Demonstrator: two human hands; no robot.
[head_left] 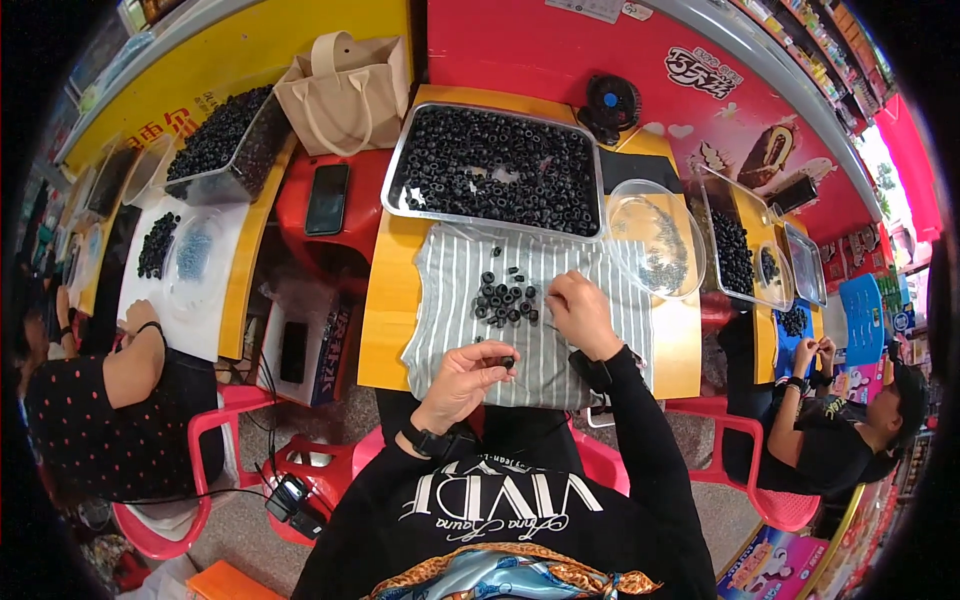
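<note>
Black rings point(505, 298) lie on a grey-and-white striped cloth point(455, 320) over a yellow table point(385, 320).

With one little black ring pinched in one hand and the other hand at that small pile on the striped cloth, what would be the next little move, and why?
Probably the right hand picks one more ring from the small pile on the striped cloth and brings it toward the left hand. The left hand already pinches a black ring, while the right hand's fingers rest at the pile's edge, apparently gripping nothing yet.

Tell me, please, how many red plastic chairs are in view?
3: one under the person on the left, one under the camera wearer, one under the person on the right. Others may be hidden.
</note>
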